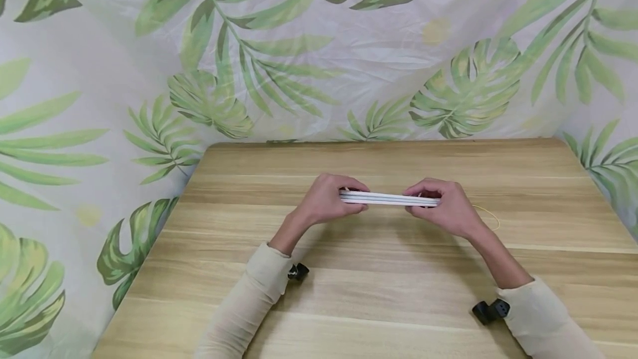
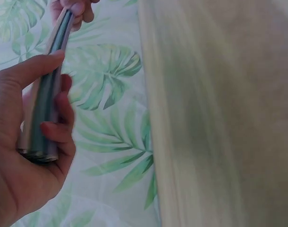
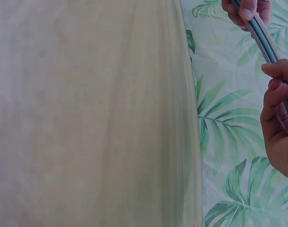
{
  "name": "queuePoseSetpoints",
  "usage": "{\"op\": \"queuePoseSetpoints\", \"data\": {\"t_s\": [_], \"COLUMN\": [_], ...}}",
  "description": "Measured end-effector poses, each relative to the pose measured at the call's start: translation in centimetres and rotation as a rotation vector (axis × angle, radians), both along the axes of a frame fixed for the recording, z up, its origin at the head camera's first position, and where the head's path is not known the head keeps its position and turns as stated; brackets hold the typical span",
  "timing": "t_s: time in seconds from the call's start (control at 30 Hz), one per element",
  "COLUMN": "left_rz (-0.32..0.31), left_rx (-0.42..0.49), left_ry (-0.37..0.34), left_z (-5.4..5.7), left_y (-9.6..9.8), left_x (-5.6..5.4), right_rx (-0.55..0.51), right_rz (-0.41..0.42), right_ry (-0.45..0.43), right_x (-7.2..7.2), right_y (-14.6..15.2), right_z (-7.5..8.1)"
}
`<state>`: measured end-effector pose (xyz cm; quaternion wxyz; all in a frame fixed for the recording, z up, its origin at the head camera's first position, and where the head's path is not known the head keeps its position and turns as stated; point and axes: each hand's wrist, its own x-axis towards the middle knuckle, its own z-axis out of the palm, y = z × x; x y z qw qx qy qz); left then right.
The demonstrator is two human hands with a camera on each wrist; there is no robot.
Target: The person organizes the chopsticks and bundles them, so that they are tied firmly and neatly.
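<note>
My left hand (image 1: 326, 199) and right hand (image 1: 443, 204) hold opposite ends of a thin, flat stack of white-edged layers (image 1: 386, 199), seen edge-on above the wooden table. Thumb and fingers pinch it from both faces at each end. In the left wrist view, the stack (image 2: 51, 94) shows a bluish-green band between paler outer layers, and my left hand (image 2: 44, 142) wraps its near end. Over in the right wrist view, my right hand (image 3: 279, 109) grips the stack (image 3: 263, 40) near the right edge. What the layers are, I cannot tell.
A wooden table (image 1: 379, 292) spans the view beneath both hands. A thin yellow loop (image 1: 490, 216) shows beside my right hand. Black wrist cameras (image 1: 298, 272) sit at the sleeve cuffs. Behind the table hangs a leaf-patterned cloth (image 1: 369, 71).
</note>
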<state>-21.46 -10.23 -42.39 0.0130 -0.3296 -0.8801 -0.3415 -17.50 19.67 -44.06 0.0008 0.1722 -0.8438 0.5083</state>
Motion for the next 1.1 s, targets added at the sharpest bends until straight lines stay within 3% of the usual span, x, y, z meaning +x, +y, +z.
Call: {"op": "queuePoseSetpoints", "data": {"t_s": [0.13, 0.4, 0.57, 0.9, 1.1], "left_rz": [-0.031, -0.024, -0.024, -0.089, -0.115], "left_rx": [-0.038, 0.062, 0.067, -0.113, -0.128], "left_ry": [0.004, 0.042, 0.050, 0.064, 0.055], "left_z": [0.35, 0.53, 0.46, 1.08, 0.75], "left_y": [0.05, 0.67, 0.81, 0.24, 0.19], "left_x": [-0.24, -0.29, -0.22, -0.37, -0.48], "right_rx": [-0.006, -0.050, -0.056, -0.030, -0.002], "right_rz": [0.011, -0.019, -0.029, 0.016, 0.053], "right_ry": [-0.001, -0.041, -0.050, -0.056, -0.073], "right_x": [-0.03, 0.09, 0.07, -0.10, -0.07], "right_y": [0.18, 0.09, -0.01, 0.31, 0.83], "right_z": [0.17, 0.24, 0.25, 0.51, 0.59]}}
